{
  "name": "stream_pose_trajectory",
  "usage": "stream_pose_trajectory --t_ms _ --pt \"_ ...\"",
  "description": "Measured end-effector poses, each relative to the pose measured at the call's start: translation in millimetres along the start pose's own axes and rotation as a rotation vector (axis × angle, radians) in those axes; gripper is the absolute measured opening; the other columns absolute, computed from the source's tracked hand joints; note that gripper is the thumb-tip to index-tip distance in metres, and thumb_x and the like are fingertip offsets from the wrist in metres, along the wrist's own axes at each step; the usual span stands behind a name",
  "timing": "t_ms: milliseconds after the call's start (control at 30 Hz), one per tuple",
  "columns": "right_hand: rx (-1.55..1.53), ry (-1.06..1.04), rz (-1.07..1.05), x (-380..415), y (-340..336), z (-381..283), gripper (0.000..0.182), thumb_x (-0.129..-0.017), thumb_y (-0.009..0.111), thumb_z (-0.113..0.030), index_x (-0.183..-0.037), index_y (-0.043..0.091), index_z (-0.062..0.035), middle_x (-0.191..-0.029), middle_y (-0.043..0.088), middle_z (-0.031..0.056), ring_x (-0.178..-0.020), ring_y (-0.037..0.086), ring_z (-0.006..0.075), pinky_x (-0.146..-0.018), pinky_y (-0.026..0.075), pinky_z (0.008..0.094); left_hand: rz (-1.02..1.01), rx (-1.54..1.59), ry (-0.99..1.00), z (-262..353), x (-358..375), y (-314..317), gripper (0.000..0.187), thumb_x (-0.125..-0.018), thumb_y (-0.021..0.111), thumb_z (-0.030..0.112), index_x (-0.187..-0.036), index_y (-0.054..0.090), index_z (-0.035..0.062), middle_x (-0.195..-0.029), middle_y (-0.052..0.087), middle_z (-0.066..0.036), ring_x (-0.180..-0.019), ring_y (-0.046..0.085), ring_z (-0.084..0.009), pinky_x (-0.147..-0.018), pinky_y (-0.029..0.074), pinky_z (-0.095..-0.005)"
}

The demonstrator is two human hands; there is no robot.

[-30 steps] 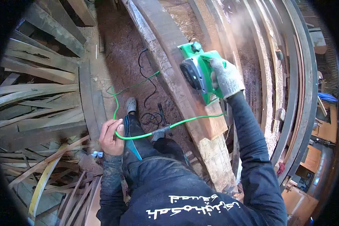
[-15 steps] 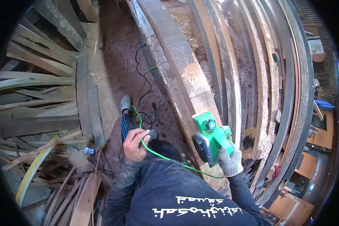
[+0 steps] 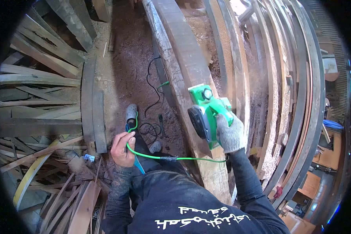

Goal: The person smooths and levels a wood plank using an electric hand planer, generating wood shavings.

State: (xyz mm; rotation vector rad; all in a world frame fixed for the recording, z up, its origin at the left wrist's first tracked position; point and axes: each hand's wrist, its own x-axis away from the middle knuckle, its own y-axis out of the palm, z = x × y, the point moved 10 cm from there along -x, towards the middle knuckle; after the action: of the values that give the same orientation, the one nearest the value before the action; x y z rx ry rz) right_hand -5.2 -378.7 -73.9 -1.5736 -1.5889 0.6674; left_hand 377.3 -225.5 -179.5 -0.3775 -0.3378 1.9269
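Note:
A green electric planer (image 3: 210, 113) with a black side cover rests on a long, thick wooden beam (image 3: 214, 175). My right hand (image 3: 230, 133), in a grey knit glove, is wrapped round the planer's rear handle. Bare, my left hand (image 3: 123, 149) pinches the bright green power cord (image 3: 152, 156) off to the left of the beam. From there the cord runs across in front of my body towards the planer, with a dark taped patch partway along. Its other stretch drops past my fingers towards the floor near my foot.
Several curved beams (image 3: 238, 58) run alongside on the right, with wood shavings between them. Stacked timber and offcuts (image 3: 39, 80) fill the left side. A dark cable (image 3: 149, 80) joins a green plug on the dusty floor. My clog (image 3: 132, 111) stands near it.
The planer has moved forward along the beam, away from my body, with my right hand on it. My left hand has shifted left and slightly down, drawing the cord along.

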Motion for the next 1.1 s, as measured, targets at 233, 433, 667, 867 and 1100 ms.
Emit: stream_pose_trajectory --t_ms 233,433,667,867,1100 --pt "-0.14 0.053 -0.064 -92.3 41.2 -39.2 0.036 -0.106 0.072 -0.038 -0.104 0.076 -0.0022 -0.075 0.073 0.0115 -0.065 0.07 0.0189 -0.063 0.056 0.0367 0.043 -0.042 -0.078 -27.0 -26.6 -20.8 0.022 -0.105 0.075 0.017 -0.121 0.081 0.0018 -0.113 0.074 -0.019 -0.101 0.074 -0.0354 -0.089 0.059 -0.0423" --pt "0.662 -0.794 0.08 -191.6 89.3 -147.0 0.027 -0.096 0.069 -0.017 -0.123 0.069 -0.0129 -0.097 0.073 0.0113 -0.089 0.074 0.0325 -0.077 0.06 0.0465 0.064 -0.116 -0.07 -39.0 -59.3 -41.9 0.021 -0.105 0.074 0.016 -0.119 0.081 0.0014 -0.112 0.075 -0.019 -0.103 0.074 -0.0345 -0.092 0.058 -0.0419" --pt "0.027 0.001 -0.264 -272.6 116.7 -125.8 0.029 -0.097 0.068 -0.015 -0.126 0.067 -0.0176 -0.093 0.075 0.0116 -0.08 0.077 0.0359 -0.073 0.061 0.051 0.106 -0.153 -0.113 -43.5 -61.8 -76.2 0.024 -0.105 0.074 0.018 -0.12 0.081 0.001 -0.114 0.075 -0.018 -0.106 0.073 -0.0316 -0.095 0.057 -0.0397" --pt "0.683 -0.696 -0.023 -98.1 62.4 -104.9 0.04 -0.091 0.068 -0.008 -0.131 0.067 -0.0136 -0.112 0.072 0.0165 -0.093 0.075 0.0385 -0.078 0.063 0.049 0.113 -0.101 -0.093 -37.0 -30.1 -63.3 0.021 -0.104 0.075 0.013 -0.121 0.081 0.0017 -0.114 0.075 -0.018 -0.107 0.074 -0.0319 -0.096 0.058 -0.0404" --pt "0.0 0.22 -0.035 138.1 -42.7 60.9 0.029 -0.098 0.074 -0.024 -0.112 0.076 0.0005 -0.083 0.077 0.0211 -0.08 0.081 0.0305 -0.075 0.061 0.041 -0.105 0.051 0.027 16.8 24.4 19.5 0.025 -0.093 0.082 0.005 -0.118 0.081 0.0035 -0.112 0.074 -0.016 -0.102 0.074 -0.0326 -0.09 0.06 -0.0409"
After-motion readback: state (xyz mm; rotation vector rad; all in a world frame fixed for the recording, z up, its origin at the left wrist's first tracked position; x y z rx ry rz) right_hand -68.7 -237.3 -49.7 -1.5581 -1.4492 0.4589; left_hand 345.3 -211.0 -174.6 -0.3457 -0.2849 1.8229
